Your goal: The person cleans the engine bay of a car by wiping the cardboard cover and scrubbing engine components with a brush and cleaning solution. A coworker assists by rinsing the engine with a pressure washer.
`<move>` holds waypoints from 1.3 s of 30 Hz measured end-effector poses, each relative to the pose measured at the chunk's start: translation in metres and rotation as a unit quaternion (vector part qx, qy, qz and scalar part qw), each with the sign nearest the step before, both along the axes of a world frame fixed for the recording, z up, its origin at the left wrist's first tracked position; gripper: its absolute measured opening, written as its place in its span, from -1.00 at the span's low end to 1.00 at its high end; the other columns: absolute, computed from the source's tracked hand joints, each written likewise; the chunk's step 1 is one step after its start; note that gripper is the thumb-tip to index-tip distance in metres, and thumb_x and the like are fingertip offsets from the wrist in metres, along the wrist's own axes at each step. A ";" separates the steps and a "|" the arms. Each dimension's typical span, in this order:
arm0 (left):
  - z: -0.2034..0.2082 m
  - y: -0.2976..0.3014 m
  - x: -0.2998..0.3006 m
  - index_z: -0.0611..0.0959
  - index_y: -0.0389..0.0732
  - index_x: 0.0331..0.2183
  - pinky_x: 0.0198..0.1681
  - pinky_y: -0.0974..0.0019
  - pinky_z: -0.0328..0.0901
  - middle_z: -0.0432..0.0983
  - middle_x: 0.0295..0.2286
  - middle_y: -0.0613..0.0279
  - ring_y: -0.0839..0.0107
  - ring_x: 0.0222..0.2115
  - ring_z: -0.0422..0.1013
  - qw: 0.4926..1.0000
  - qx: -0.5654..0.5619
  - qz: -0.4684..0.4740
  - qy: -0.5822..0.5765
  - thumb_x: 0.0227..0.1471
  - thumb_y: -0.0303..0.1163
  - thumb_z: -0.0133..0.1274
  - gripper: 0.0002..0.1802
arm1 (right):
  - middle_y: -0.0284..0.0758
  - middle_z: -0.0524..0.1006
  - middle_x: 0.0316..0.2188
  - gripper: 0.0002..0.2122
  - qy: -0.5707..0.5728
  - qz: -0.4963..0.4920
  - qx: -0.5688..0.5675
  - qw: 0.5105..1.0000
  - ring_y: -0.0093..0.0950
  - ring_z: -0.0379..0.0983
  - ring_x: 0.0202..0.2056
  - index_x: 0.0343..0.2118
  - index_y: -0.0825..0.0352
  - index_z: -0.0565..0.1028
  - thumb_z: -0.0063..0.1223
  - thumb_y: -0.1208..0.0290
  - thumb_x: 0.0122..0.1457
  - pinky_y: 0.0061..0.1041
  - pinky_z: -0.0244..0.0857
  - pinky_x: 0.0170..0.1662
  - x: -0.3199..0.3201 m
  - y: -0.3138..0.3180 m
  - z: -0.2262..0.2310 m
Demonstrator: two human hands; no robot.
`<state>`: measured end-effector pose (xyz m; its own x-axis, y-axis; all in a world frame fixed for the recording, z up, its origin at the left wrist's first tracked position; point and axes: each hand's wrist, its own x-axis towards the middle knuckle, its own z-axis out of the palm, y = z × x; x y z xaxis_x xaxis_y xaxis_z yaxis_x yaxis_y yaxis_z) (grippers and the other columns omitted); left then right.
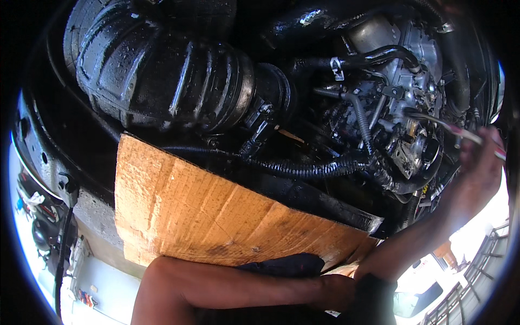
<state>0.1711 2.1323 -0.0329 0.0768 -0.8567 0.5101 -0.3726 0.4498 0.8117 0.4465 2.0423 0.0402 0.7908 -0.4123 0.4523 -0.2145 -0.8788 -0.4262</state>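
Observation:
At the upper right, my right hand point(485, 154) is closed around the handle of a brush point(460, 131). The handle is pale with reddish parts, and its dark tip touches or hovers just over the grimy metal engine point(401, 105); I cannot tell which. My left forearm lies across the bottom of the view. Beside my right elbow is my left hand point(337, 291), low and in shadow, with its fingers mostly hidden. Just above that forearm, a sheet of brown cardboard point(200, 203) leans along the near edge of the engine bay.
A large ribbed black air duct point(168, 81) fills the upper left, wet-looking. A corrugated black hose point(292, 169) crosses between it and the engine. A thin dark rod point(63, 254) stands at the left edge. Tools and parts point(43, 233) lie beyond it.

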 end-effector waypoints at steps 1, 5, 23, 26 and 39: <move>0.001 -0.001 0.001 0.91 -0.12 -0.35 -0.13 0.06 0.62 0.83 -0.32 0.13 0.11 -0.22 0.75 1.000 0.003 0.000 -0.001 0.04 -0.36 0.33 -0.87 | -0.32 0.75 -0.29 -0.64 0.033 0.037 0.038 0.998 -0.61 0.63 -0.36 -0.07 0.36 0.71 0.24 0.08 0.51 -0.61 0.44 -0.19 -0.006 0.003 -0.008; 0.003 -0.001 0.003 0.91 -0.12 -0.34 -0.13 0.06 0.62 0.83 -0.31 0.13 0.11 -0.22 0.75 1.000 0.006 0.000 0.006 0.04 -0.36 0.33 -0.87 | -0.32 0.74 -0.32 -0.74 0.082 0.188 0.068 0.976 -0.58 0.62 -0.36 -0.14 0.34 0.72 0.31 0.19 0.48 -0.63 0.42 -0.22 -0.017 0.032 -0.028; 0.004 0.009 0.011 0.91 -0.13 -0.33 -0.13 0.06 0.62 0.82 -0.30 0.13 0.12 -0.21 0.75 1.000 -0.007 0.000 0.011 0.05 -0.37 0.34 -0.87 | -0.14 0.65 -0.40 -0.75 0.288 0.274 -0.145 0.906 -0.39 0.60 -0.37 -0.25 0.40 0.64 0.28 0.27 0.46 -0.30 0.40 -0.20 0.054 0.053 -0.043; 0.003 0.011 0.012 0.91 -0.13 -0.33 -0.13 0.06 0.62 0.82 -0.30 0.13 0.12 -0.21 0.75 1.000 -0.004 0.007 0.019 0.05 -0.37 0.34 -0.87 | -0.08 0.63 -0.44 -0.77 0.331 0.145 0.007 0.932 -0.20 0.67 -0.35 -0.22 0.39 0.66 0.29 0.28 0.44 -0.21 0.44 -0.18 0.061 0.068 -0.039; 0.006 0.010 0.016 0.90 -0.13 -0.32 -0.13 0.07 0.61 0.82 -0.30 0.12 0.13 -0.21 0.74 0.999 0.000 0.022 0.028 0.06 -0.37 0.34 -0.87 | -0.10 0.60 -0.31 -0.75 0.303 0.238 -0.205 0.900 -0.12 0.61 -0.17 -0.25 0.43 0.67 0.34 0.29 0.40 -0.11 0.44 0.01 0.030 0.066 -0.055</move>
